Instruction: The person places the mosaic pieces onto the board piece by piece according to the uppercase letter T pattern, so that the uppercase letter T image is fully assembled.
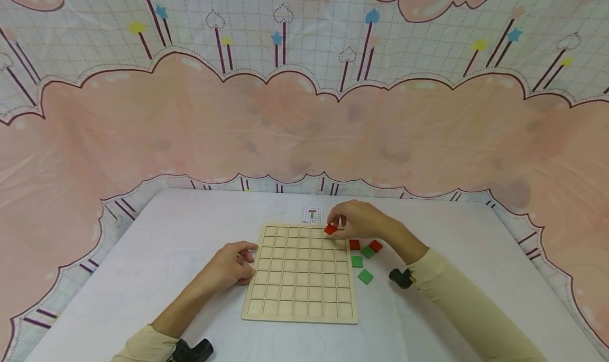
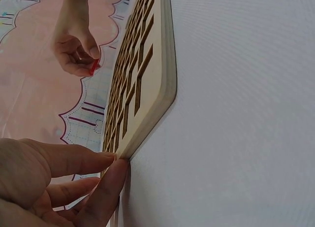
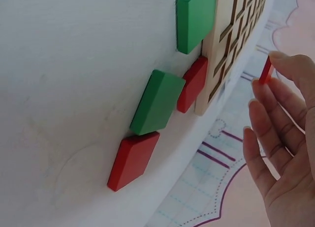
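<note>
A wooden grid board [image 1: 302,292] lies on the white table, its square recesses bare. My left hand [image 1: 229,264] pinches the board's left edge; the thumb and index finger [image 2: 106,187] meet at the rim in the left wrist view. Above the board's far right corner, my right hand [image 1: 359,219] holds a small red square tile [image 1: 330,229] between thumb and fingertips. The right wrist view shows this tile edge-on, with the other fingers loosely spread. Beside the board's right edge are two more red tiles [image 3: 134,160] and several green tiles [image 3: 157,103].
A small printed card [image 1: 312,215] with a coloured grid pattern lies just past the board's far edge. The white table [image 1: 157,256] runs back to a pink and white patterned cloth [image 1: 304,124]. Black wrist devices [image 1: 400,278] sit near both sleeves.
</note>
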`<action>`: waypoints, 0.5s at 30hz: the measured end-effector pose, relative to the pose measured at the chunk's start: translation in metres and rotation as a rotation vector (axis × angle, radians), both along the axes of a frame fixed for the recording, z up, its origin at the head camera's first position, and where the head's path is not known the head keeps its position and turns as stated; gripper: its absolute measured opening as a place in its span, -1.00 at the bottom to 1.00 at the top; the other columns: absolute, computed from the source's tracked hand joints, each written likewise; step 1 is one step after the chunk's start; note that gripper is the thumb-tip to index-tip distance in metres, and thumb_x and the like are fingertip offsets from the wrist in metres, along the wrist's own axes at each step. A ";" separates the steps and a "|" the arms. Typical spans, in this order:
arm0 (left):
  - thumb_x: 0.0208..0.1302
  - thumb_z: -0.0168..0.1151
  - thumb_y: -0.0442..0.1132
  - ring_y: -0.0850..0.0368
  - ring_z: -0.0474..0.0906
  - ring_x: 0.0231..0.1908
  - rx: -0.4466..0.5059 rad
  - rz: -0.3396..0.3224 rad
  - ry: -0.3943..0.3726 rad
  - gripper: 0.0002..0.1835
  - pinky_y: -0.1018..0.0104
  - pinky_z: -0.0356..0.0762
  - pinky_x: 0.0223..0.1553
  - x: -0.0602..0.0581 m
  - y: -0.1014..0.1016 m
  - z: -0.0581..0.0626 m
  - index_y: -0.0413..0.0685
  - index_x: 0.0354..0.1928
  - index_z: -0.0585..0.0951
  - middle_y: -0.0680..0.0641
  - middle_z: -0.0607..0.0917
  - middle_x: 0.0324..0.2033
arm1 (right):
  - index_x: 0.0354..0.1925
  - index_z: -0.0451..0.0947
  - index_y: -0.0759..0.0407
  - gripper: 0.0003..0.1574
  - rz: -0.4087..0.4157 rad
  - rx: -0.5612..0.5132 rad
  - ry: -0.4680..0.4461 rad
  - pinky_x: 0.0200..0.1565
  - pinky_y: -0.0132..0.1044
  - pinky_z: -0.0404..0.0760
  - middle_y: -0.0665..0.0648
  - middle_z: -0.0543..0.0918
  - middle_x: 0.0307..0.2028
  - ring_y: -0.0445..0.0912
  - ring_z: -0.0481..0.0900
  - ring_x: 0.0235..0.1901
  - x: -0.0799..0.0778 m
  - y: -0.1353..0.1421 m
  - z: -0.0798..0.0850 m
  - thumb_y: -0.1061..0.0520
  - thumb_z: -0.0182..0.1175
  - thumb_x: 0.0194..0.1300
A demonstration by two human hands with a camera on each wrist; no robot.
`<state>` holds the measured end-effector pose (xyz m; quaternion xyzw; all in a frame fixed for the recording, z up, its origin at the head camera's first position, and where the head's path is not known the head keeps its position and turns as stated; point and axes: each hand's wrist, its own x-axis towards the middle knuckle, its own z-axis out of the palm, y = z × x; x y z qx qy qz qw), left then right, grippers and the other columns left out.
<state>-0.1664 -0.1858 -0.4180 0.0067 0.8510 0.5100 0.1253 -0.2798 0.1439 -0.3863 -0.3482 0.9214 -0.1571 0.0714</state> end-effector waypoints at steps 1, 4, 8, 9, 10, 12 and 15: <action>0.03 0.25 -0.63 0.10 0.50 -0.36 -0.001 0.000 0.000 -0.36 0.28 0.66 -0.44 0.000 0.000 0.000 -0.44 0.26 0.47 -0.17 0.51 -0.20 | -0.08 0.72 -0.09 -0.68 0.002 0.001 0.001 -0.24 -0.37 0.59 -0.20 0.65 -0.29 -0.22 0.54 -0.27 0.000 -0.001 0.000 -0.09 0.47 0.20; 0.03 0.25 -0.62 0.10 0.50 -0.36 -0.001 -0.005 0.004 -0.36 0.28 0.66 -0.44 0.000 0.000 0.001 -0.44 0.27 0.47 -0.17 0.51 -0.20 | -0.08 0.72 -0.09 -0.69 0.013 0.001 0.003 -0.25 -0.38 0.59 -0.20 0.65 -0.28 -0.23 0.54 -0.26 0.000 -0.004 0.000 -0.08 0.46 0.20; 0.04 0.26 -0.61 0.11 0.50 -0.37 -0.001 -0.014 0.013 -0.35 0.28 0.65 -0.45 0.000 0.001 0.000 -0.46 0.27 0.45 -0.17 0.50 -0.20 | -0.08 0.72 -0.08 -0.70 0.042 0.000 0.014 -0.25 -0.39 0.59 -0.21 0.65 -0.28 -0.24 0.55 -0.26 0.000 -0.008 0.001 -0.06 0.45 0.22; 0.04 0.26 -0.61 0.11 0.50 -0.37 -0.002 -0.015 0.015 -0.35 0.28 0.64 -0.45 0.000 0.001 0.000 -0.46 0.27 0.45 -0.17 0.50 -0.20 | -0.08 0.72 -0.08 -0.71 0.052 -0.001 0.018 -0.25 -0.39 0.59 -0.21 0.65 -0.28 -0.25 0.55 -0.26 0.000 -0.008 0.001 -0.05 0.44 0.22; 0.04 0.26 -0.61 0.11 0.50 -0.38 -0.003 -0.014 0.014 -0.35 0.29 0.64 -0.45 0.000 0.001 0.000 -0.46 0.27 0.45 -0.17 0.51 -0.20 | -0.08 0.72 -0.08 -0.71 0.060 0.001 0.022 -0.25 -0.39 0.59 -0.21 0.65 -0.28 -0.26 0.55 -0.26 -0.001 -0.009 0.001 -0.05 0.44 0.22; 0.04 0.25 -0.62 0.12 0.50 -0.38 -0.006 -0.014 0.012 -0.35 0.30 0.64 -0.45 0.000 0.000 0.001 -0.46 0.28 0.45 -0.18 0.51 -0.20 | -0.08 0.71 -0.07 -0.70 0.082 -0.003 0.022 -0.25 -0.38 0.58 -0.20 0.66 -0.29 -0.26 0.56 -0.27 -0.001 -0.011 0.001 -0.06 0.44 0.23; 0.03 0.25 -0.62 0.11 0.51 -0.38 -0.009 -0.010 0.008 -0.35 0.30 0.64 -0.45 0.001 0.000 0.001 -0.45 0.27 0.46 -0.17 0.51 -0.20 | -0.07 0.71 -0.06 -0.69 0.093 -0.003 0.014 -0.23 -0.37 0.58 -0.20 0.66 -0.29 -0.25 0.55 -0.27 -0.002 -0.015 0.001 -0.07 0.43 0.23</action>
